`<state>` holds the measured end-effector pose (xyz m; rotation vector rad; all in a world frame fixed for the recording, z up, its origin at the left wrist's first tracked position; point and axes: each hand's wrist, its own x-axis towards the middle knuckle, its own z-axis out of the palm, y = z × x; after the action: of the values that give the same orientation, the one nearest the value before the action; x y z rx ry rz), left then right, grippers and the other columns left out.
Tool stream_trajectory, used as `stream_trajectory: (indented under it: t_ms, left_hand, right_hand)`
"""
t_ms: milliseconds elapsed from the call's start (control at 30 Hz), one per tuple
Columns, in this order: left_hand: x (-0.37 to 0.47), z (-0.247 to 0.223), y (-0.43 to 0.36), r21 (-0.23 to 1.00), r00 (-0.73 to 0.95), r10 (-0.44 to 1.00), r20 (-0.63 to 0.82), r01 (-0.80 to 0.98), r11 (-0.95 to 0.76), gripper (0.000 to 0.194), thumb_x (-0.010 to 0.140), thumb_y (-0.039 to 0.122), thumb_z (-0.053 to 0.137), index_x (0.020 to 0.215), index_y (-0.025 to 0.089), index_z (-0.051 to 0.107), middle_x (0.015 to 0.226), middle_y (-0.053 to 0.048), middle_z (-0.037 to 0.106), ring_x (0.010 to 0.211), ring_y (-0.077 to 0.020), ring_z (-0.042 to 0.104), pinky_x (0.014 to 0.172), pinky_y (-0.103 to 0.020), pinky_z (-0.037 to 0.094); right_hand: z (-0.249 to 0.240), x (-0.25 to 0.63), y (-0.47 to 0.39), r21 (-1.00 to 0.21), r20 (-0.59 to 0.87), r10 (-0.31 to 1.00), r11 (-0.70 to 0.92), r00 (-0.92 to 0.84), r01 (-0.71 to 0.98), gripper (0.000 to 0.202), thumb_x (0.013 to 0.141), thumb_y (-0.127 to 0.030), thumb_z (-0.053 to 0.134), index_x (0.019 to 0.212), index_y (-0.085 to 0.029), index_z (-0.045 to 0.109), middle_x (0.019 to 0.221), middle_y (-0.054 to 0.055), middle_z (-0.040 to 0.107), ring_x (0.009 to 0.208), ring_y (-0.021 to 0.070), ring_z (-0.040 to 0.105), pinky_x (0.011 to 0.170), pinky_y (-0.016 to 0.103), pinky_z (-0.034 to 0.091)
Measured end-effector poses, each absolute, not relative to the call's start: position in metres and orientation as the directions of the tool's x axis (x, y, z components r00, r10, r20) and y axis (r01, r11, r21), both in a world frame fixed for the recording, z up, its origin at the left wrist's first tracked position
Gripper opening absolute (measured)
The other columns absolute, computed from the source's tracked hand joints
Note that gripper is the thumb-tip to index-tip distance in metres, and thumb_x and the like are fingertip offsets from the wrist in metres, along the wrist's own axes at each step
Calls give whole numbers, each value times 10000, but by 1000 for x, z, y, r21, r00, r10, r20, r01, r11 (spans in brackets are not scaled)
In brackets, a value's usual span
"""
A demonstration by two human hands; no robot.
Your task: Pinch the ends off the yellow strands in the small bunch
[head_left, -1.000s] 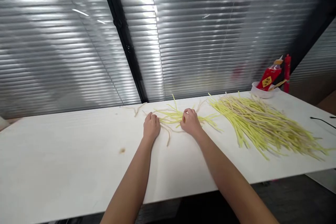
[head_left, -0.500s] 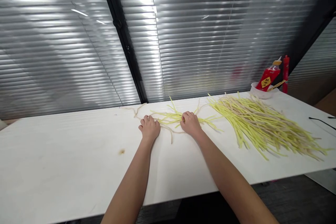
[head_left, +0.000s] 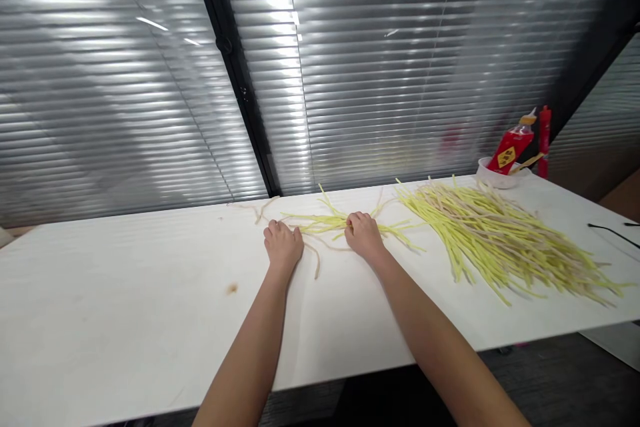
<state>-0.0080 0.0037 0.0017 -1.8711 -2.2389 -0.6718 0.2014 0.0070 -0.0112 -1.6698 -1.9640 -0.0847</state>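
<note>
Yellow and tan strands [head_left: 325,221] lie in a loose, spread bunch near the middle of the white table [head_left: 150,307]. My right hand [head_left: 364,233] is closed on the bunch where the strands meet, and their ends fan out on both sides of it. At the left end of the bunch, my left hand [head_left: 283,242] has its fingers curled and closed over some strand ends; what it grips is too small to make out. One tan strand [head_left: 316,260] curves out toward me between the hands.
A large pile of yellow and tan strands [head_left: 500,233] covers the table's right part. Behind it, a white bowl [head_left: 493,177] holds a red bottle [head_left: 513,147], with a red tube [head_left: 545,140] beside it. Black cables lie at the right edge. Blinds [head_left: 375,80] stand behind the table.
My left hand has shifted very slightly left. The curved tan strand end between the hands has moved left and toward me, and the nearby yellow strands have shifted a little. My right hand stays in place.
</note>
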Motion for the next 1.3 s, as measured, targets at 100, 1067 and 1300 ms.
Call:
stream_trajectory:
  t_ms: [100, 1067, 1300]
  left_hand:
    - [-9, 1, 4, 271, -224, 881, 418, 956, 114, 554, 848, 383, 388, 1232, -5, 483, 1312, -233, 406, 1160, -368, 389, 912, -459, 390]
    - [-7, 8, 2, 338, 34, 891, 452, 918, -207, 298, 751, 194, 486, 910, 250, 733, 1049, -70, 557, 998, -245, 520, 879, -369, 438]
    - [-8, 8, 4, 372, 9, 883, 470, 905, -207, 334, 873, 342, 409, 1010, 223, 689, 1064, -90, 576, 1011, -244, 527, 862, -362, 432]
  right_hand:
    - [-11, 202, 8, -297, 466, 883, 219, -59, 929, 112, 848, -154, 432, 852, -180, 541, 896, 63, 587, 842, 193, 475, 761, 294, 310]
    - [7, 184, -14, -285, 488, 740, 636, -462, 717, 110, 819, -194, 529, 765, -175, 623, 812, 29, 651, 816, 152, 567, 771, 276, 320]
    - [11, 183, -16, -612, 520, 822, 548, -232, 571, 170, 892, -288, 439, 871, -202, 584, 749, 2, 627, 672, 131, 548, 659, 241, 363]
